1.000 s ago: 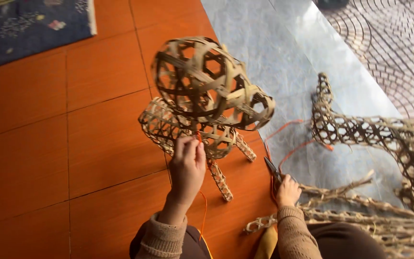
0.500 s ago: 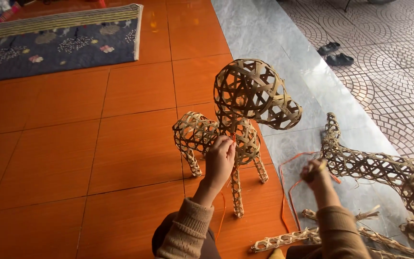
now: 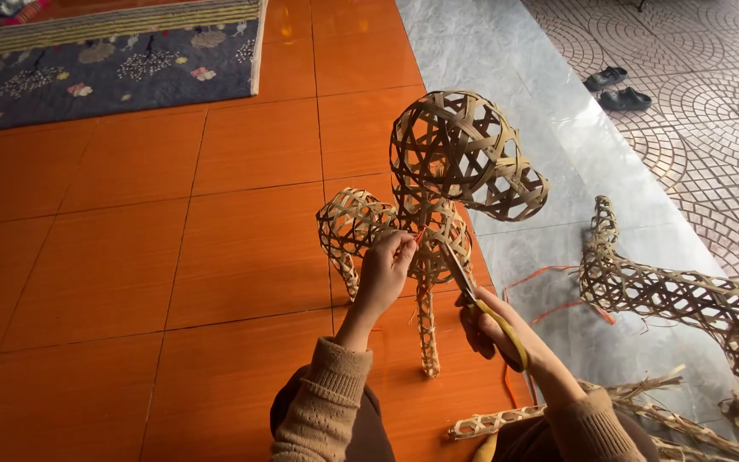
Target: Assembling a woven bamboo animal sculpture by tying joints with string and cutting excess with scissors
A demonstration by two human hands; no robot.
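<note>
1 woven bamboo animal (image 3: 438,205) stands on the orange floor (image 3: 173,257). Left hand (image 3: 387,269) pinches its neck; right hand (image 3: 493,325) grips 1 pair of scissors (image 3: 464,278). 2 black shoes (image 3: 613,90) beyond.

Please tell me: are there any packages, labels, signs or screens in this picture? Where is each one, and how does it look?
None of these is in view. Only a woven animal figure, scissors, a second woven piece, a patterned rug and dark shoes are there.
</note>
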